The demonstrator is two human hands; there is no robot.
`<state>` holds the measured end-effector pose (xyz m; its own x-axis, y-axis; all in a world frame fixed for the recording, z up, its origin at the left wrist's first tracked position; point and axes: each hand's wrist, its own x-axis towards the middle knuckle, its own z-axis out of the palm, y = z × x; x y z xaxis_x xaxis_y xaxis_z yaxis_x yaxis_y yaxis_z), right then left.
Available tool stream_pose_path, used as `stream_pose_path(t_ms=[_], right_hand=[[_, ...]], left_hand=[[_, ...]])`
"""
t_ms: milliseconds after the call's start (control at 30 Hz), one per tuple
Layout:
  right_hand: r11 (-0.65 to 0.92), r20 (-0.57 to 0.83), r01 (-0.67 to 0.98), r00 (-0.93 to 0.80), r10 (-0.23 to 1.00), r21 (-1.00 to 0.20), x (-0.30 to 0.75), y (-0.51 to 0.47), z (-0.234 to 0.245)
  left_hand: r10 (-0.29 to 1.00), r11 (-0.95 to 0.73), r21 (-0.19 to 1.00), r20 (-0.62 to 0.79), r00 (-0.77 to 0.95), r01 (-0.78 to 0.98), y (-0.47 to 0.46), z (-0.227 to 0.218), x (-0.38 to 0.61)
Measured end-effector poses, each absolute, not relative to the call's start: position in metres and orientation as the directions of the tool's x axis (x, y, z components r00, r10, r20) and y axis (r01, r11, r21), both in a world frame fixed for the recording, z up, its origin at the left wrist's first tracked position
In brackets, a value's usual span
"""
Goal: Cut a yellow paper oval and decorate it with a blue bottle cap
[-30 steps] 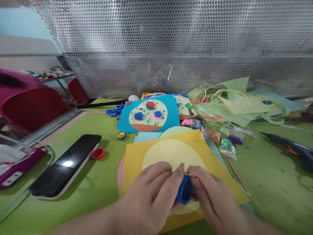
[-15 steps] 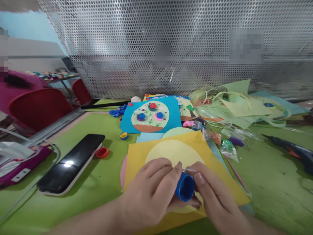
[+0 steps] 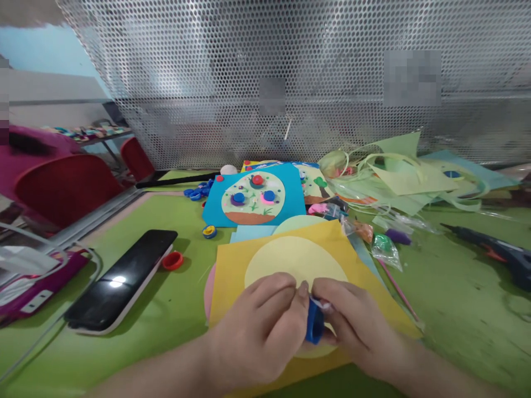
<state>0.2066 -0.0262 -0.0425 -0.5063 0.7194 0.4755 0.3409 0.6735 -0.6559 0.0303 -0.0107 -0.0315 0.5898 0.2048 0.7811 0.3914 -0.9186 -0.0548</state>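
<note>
My left hand (image 3: 265,326) is closed around a blue bottle cap (image 3: 314,323), its hollow side turned toward the lower right. Against the cap's upper edge, my right hand (image 3: 360,323) pinches a small soft white piece (image 3: 322,305); whether it is clay or tape I cannot tell. Both hands are over a yellow sheet (image 3: 232,276) bearing a pale yellow circle (image 3: 290,257). Part of the cap is hidden behind my fingers.
Left are a phone (image 3: 124,282), a red cap (image 3: 172,260) and a purple power strip (image 3: 53,287). Behind lies a blue card with cap snails (image 3: 294,193). Right are clay packets (image 3: 385,249), a pink stick (image 3: 398,290), paper scraps (image 3: 406,171) and a glue gun (image 3: 493,249).
The blue cap has turned, so less of its hollow shows. My right fingers have closed in on the cap's edge with the white piece. The view has shifted slightly.
</note>
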Motion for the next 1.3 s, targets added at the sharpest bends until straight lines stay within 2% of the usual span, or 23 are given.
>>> stream_pose_path(t_ms=[100, 200, 333, 400, 533, 633, 767, 833, 900, 1100, 1300], right_hand=[[0.594, 0.441, 0.229, -0.481, 0.758, -0.771, 0.206, -0.032, -0.044], [0.394, 0.309, 0.136, -0.414, 0.856, -0.909, 0.204, -0.04, -0.046], [0.177, 0.161, 0.002, -0.403, 0.901, -0.984, 0.2, -0.045, -0.045], [0.191, 0.18, -0.014, -0.411, 0.894, -0.982, 0.199, -0.044, -0.043], [0.408, 0.308, 0.184, -0.408, 0.859, -0.894, 0.199, -0.041, -0.043], [0.484, 0.346, 0.298, -0.412, 0.843, -0.823, 0.202, -0.036, -0.044], [0.603, 0.453, 0.452, -0.402, 0.796, -0.658, 0.206, -0.026, -0.041], [0.652, 0.504, 0.514, -0.414, 0.758, -0.558, 0.208, -0.022, -0.04], [0.662, 0.518, 0.564, -0.42, 0.745, -0.495, 0.208, -0.02, -0.038], [0.642, 0.475, 0.639, -0.447, 0.758, -0.423, 0.209, -0.021, -0.035], [0.699, 0.507, 0.662, -0.519, 0.688, -0.271, 0.214, -0.017, -0.036]], left_hand=[[0.153, -0.931, -0.077, 0.805, 0.574, 0.357, -0.011, -0.03, 0.031], [0.1, -0.937, -0.106, 0.832, 0.545, 0.334, -0.009, -0.03, 0.031], [0.115, -0.93, -0.096, 0.841, 0.528, 0.354, -0.007, -0.031, 0.029], [0.162, -0.919, -0.065, 0.836, 0.524, 0.389, -0.006, -0.03, 0.026], [0.223, -0.9, -0.035, 0.82, 0.527, 0.435, -0.004, -0.026, 0.025], [0.245, -0.889, -0.047, 0.79, 0.562, 0.455, -0.004, -0.024, 0.029], [0.267, -0.857, -0.136, 0.708, 0.654, 0.498, -0.007, -0.023, 0.035], [0.289, -0.859, -0.145, 0.655, 0.699, 0.491, -0.009, -0.025, 0.035], [0.307, -0.876, -0.116, 0.615, 0.726, 0.469, -0.009, -0.027, 0.033], [0.435, -0.887, 0.098, 0.507, 0.744, 0.452, -0.005, -0.029, 0.028], [0.425, -0.892, 0.063, 0.459, 0.78, 0.448, 0.003, -0.024, 0.026]])
